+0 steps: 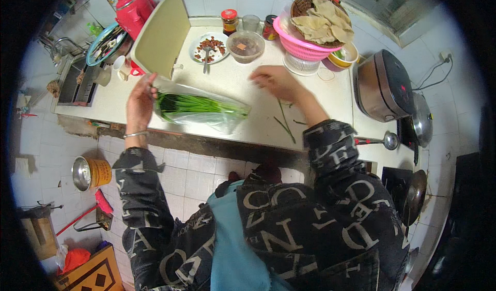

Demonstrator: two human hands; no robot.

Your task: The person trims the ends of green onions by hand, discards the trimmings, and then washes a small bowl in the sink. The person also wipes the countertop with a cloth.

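Note:
A clear plastic bag (pixel 226 126) with a bundle of long green stalks (pixel 197 104), like garlic chives, lies on the pale countertop. At its leafy end, the fingers of my left hand (pixel 140 103) pinch the edge of the bag. My right hand (pixel 277 82) hovers over the counter beyond the other end of the bag, blurred, with its fingers loosely bent and nothing visible in them. A few loose green stalks (pixel 285 130) lie on the counter below my right wrist.
A cutting board (pixel 161 33) stands behind my left hand. Farther back are a plate of brown pieces with a spoon (pixel 207 54), a lidded plastic tub (pixel 245 48) and stacked baskets (pixel 304 43). A rice cooker (pixel 383 85) is at right, a sink (pixel 73 83) at left.

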